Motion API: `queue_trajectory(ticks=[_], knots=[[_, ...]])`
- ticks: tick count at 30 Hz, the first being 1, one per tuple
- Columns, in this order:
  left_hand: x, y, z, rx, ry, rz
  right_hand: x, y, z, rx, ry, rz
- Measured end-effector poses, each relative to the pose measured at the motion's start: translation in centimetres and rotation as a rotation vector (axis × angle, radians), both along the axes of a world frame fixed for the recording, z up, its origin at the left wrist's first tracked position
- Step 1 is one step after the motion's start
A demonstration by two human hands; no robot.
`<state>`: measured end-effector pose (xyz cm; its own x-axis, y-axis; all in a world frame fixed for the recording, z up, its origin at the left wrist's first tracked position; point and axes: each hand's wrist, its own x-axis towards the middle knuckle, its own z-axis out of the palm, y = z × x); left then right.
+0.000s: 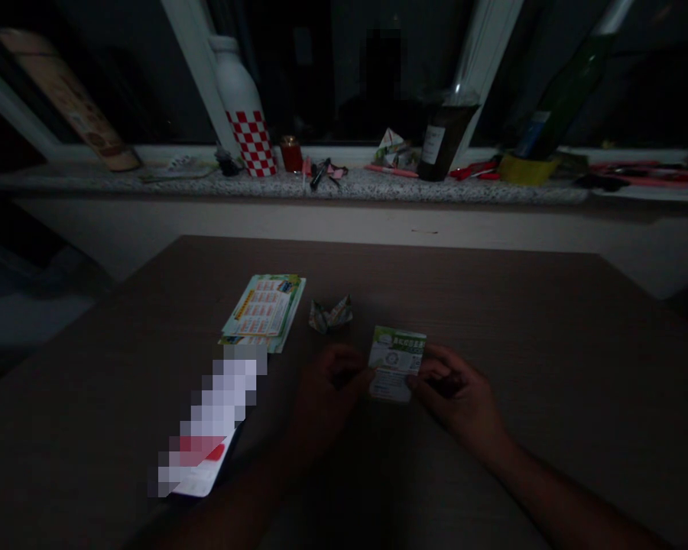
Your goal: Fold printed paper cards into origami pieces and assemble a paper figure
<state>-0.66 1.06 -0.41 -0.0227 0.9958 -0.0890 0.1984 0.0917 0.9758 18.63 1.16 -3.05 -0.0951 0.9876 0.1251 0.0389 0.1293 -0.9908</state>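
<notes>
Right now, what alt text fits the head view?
In dim light, a left hand and a right hand hold a small green-and-white leaflet by its side edges at a brown table. Beyond it lie a folded paper figure and a stack of leaflets; bottles stand on the windowsill.

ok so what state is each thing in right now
small leaflet, flat, held by both side edges
left hand, pinching the small leaflet's left edge
right hand, pinching its right edge
leaflet stack, flat on the table, slightly fanned, untouched
folded paper piece, folded up, standing on the table, untouched
checked bottle, upright on the windowsill, cap on
</notes>
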Motion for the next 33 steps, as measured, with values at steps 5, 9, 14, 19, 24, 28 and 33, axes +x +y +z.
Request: queue_trajectory(ticks=[5, 9, 14, 19, 24, 28, 33], knots=[[0.1, 0.2, 0.2, -0.112, -0.143, -0.08, 0.0, 0.0, 0.0, 0.009, -0.029, 0.016], [0.2, 0.2, 0.6, -0.119, -0.114, -0.095, 0.0, -0.1, 0.3, -0.017, 0.013, 0.059], [0.0, 0.4, 0.4, -0.124, -0.116, -0.124, 0.1, -0.1, 0.5, -0.013, 0.057, 0.133], [0.0, 0.2, 0.0, -0.031, -0.026, -0.132, 0.1, 0.0, 0.4, 0.02, -0.079, 0.031], [0.2, -0.4, -0.1, 0.12, 0.193, -0.18, 0.1, 0.1, 0.2, -0.03, -0.08, -0.074], [0.2, -0.5, -0.5, 0.102, 0.269, -0.202, 0.1, 0.0, 0.2, -0.055, -0.065, -0.122], [-0.1, -0.4, -1.0, 0.108, 0.246, -0.135, -0.1, 0.1, 0.1, 0.005, -0.097, -0.076]])
